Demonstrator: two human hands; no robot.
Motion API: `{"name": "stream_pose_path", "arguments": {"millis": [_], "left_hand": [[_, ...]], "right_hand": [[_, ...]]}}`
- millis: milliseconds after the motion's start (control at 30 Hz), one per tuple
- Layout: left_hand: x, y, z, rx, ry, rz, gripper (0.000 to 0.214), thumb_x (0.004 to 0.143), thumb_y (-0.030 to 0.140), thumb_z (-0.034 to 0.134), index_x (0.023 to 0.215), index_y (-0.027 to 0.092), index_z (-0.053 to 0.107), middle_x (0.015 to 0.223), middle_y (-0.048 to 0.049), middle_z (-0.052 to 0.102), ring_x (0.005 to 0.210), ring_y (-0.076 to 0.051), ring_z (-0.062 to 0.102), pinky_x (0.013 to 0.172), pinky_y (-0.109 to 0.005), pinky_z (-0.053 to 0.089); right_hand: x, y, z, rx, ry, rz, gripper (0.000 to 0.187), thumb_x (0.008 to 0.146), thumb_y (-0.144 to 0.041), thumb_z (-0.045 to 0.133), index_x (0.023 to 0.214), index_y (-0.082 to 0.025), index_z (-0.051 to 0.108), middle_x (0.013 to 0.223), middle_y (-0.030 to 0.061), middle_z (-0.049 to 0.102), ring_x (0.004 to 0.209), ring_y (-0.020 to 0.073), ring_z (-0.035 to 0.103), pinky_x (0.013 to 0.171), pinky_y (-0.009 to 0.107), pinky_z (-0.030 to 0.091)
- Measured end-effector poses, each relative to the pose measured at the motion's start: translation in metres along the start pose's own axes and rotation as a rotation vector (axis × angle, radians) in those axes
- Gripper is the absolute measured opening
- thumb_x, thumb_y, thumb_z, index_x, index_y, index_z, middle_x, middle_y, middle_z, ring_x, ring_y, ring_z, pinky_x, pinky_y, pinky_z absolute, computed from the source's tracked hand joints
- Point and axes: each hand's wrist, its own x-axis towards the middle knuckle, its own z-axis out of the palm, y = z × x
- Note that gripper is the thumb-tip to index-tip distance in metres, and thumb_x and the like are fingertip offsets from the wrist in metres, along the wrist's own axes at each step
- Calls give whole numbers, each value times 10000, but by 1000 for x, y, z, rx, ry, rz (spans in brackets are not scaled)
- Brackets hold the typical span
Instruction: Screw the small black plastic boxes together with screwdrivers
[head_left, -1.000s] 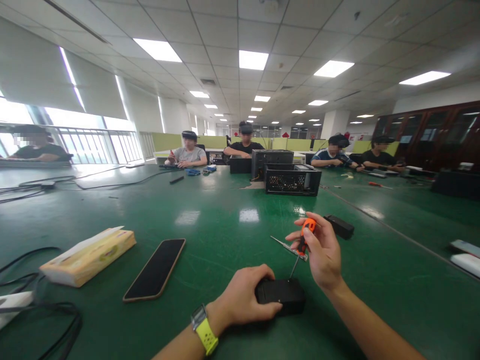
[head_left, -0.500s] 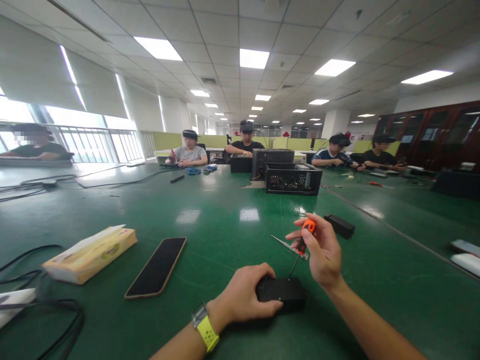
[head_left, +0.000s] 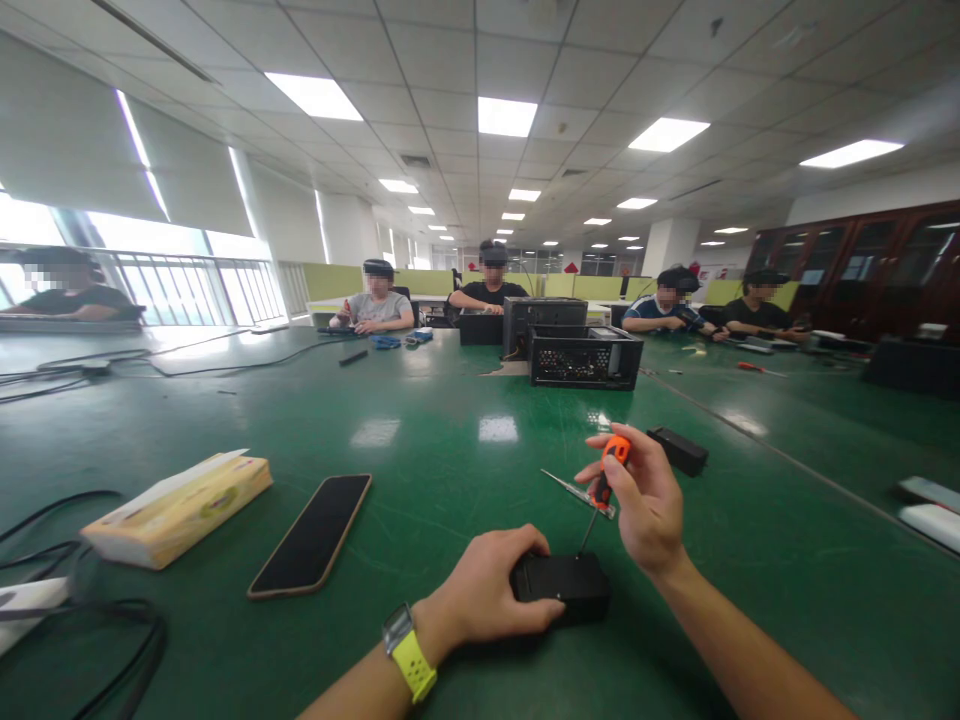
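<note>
My left hand (head_left: 499, 590) is closed round the left end of a small black box (head_left: 574, 585) on the green table, thumb at its near side and fingers over the far side. An orange and black screwdriver (head_left: 614, 455) is gripped in my right hand (head_left: 649, 500). It leans slightly, with its tip down at the far edge of the box's top face. A small screw head shows near my left thumb. Behind the screwdriver lies a thin metal tool with a pointed end (head_left: 562, 483). A second black box (head_left: 679, 450) rests farther back to the right.
A phone (head_left: 313, 535) and a yellow tissue pack (head_left: 180, 510) lie to the left, beside black cables (head_left: 142, 640). Open black computer cases (head_left: 583, 358) stand at the back centre. Several people sit around the far side. Another screwdriver (head_left: 752, 367) lies far right.
Almost nothing differs; the view has shifted very slightly. Both hands keep their hold, and the screwdriver tip stays at the same spot on the box.
</note>
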Motion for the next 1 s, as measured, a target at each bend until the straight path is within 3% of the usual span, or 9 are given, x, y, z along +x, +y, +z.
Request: {"name": "stream_pose_path", "arguments": {"millis": [200,367,500,1000], "left_hand": [[0,2,-1,19,-9,-15,373,702,407,767,983,211,619,832,13,652,708,-170,593,641,-227,428],[0,0,-1,32,-24,20,440,756,530,721,1050,211,651,939,-31,696,816,-214,642,721,-266,469],[0,-1,1,57,7,20,394,795,494,679,1061,204,673,984,-58,714,880,-236,652,798,-305,482],[1,-1,2,8,41,56,368,764,455,725,1017,189,696,922,-50,716,818,-220,658,751,-283,490]], "right_hand": [[0,3,-3,-42,-52,-16,288,925,-263,576,1212,-282,551,1077,37,642,666,131,669,532,274,527],[4,-1,-4,-35,18,-32,280,914,-275,589,1193,-276,556,1042,32,652,615,122,657,497,265,518],[7,-3,-4,-27,56,-21,284,896,-299,607,1175,-271,566,1009,27,665,582,121,650,478,264,512],[4,2,-3,-35,-1,4,289,902,-305,599,1187,-279,555,1051,31,650,614,123,656,494,269,525]]}}
